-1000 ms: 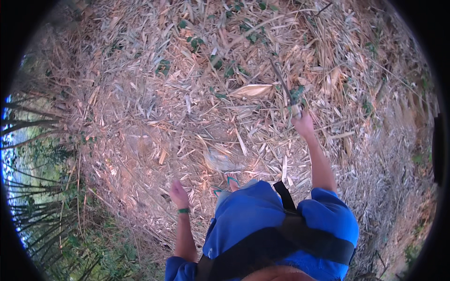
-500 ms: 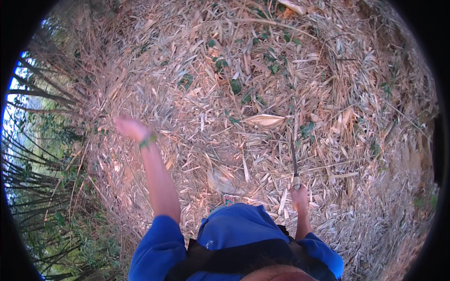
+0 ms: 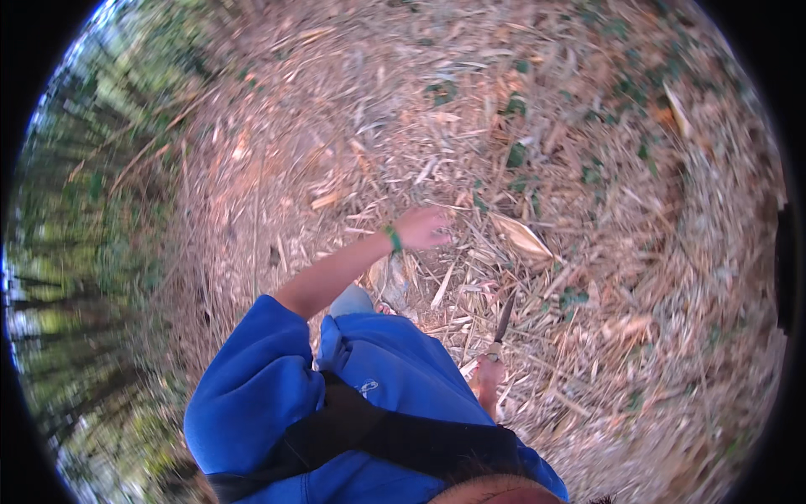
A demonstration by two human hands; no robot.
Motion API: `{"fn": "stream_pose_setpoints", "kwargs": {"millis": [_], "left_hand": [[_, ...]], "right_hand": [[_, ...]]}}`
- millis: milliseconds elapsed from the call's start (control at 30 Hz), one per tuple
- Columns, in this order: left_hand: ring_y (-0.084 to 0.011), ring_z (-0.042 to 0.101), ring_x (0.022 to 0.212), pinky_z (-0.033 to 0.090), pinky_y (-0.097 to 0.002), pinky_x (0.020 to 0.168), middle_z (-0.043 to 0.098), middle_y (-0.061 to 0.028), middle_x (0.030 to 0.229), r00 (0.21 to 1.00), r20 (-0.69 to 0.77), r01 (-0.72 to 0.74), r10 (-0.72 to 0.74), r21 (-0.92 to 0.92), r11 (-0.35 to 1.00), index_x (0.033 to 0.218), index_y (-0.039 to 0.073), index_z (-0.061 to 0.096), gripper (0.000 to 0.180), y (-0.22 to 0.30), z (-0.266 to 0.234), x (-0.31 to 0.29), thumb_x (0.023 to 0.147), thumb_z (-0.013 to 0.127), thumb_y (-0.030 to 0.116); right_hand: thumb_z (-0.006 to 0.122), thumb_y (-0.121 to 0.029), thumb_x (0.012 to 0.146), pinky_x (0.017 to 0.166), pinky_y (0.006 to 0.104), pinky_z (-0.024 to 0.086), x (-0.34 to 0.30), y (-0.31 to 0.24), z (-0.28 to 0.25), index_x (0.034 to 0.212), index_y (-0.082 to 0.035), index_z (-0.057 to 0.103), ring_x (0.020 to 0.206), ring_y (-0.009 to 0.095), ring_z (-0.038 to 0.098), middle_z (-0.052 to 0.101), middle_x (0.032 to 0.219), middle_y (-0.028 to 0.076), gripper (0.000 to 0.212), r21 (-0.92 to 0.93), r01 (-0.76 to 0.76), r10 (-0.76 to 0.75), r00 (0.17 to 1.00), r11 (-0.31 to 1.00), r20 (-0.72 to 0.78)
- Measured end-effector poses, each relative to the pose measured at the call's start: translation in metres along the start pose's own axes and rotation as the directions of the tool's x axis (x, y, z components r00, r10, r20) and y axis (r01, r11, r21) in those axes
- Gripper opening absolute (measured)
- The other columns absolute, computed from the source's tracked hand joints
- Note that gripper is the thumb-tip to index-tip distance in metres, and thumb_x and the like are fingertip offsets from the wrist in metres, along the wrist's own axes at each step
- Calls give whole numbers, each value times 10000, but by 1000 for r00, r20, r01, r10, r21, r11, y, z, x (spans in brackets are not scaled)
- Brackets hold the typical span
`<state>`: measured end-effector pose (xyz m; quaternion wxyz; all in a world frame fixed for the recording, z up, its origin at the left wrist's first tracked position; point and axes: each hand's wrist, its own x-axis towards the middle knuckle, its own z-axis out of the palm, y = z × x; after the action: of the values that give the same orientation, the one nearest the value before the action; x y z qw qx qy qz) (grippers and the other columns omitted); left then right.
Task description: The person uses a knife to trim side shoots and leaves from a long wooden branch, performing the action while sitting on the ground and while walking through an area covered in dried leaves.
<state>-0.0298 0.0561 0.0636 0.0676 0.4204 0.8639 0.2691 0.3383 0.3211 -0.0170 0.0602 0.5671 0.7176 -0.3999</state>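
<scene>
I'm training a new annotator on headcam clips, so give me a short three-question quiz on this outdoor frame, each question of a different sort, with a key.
1. True or false: the right hand grips a knife whose blade points away from the person.
2. Multiple choice: what sits on the wrist behind the left hand? A) a green band B) a black glove C) a white bandage
3. Short answer: what covers the ground around the person?

Key
1. True.
2. A; the green band shows just behind the hand, which holds nothing.
3. Dry leaves and straw-like stalks, with a few small green plants.
</scene>
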Motion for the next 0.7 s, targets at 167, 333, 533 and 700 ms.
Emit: {"fn": "stream_pose_setpoints", "kwargs": {"millis": [167, 333, 533, 700], "left_hand": [[-371, 641, 1039, 497, -456, 909, 686, -189, 1086, 374, 4, 901, -927, -239, 362, 1237, 108, 632, 442, -113, 147, -318, 897, 604, 390], [-304, 620, 1091, 494, -429, 923, 645, -174, 1171, -499, 288, 829, -817, -115, -547, 1173, 85, 638, 411, -76, 187, -625, 909, 510, 372], [-241, 656, 957, 516, -424, 834, 693, -154, 997, -567, 381, 667, -730, -306, -679, 1014, 36, 653, 317, -29, 203, -704, 910, 500, 294], [-332, 578, 1200, 432, -399, 1037, 629, -179, 1266, -529, 394, 437, -752, -633, -639, 1261, 55, 630, 560, -62, 211, -662, 867, 573, 448]], "right_hand": [[687, -147, 717, 457, 326, 477, 12, -70, 41, 718, 28, 598, 457, 163, 572, 580, 561, 60, 196, -127, 49, -17, 971, 991, 238], [676, -227, 703, 534, 388, 475, 6, -146, 114, 653, 59, 635, 556, 253, 619, 622, 585, 129, 293, -391, 317, -160, 910, 864, 383], [712, -262, 694, 495, 378, 462, 2, -230, 225, 669, 40, 647, 515, 220, 611, 625, 594, 124, 310, -472, 557, -234, 779, 683, 582], [684, -216, 669, 524, 363, 467, -21, -308, 350, 649, 16, 654, 542, 218, 622, 629, 598, 119, 235, -406, 685, -262, 653, 605, 710]]}}
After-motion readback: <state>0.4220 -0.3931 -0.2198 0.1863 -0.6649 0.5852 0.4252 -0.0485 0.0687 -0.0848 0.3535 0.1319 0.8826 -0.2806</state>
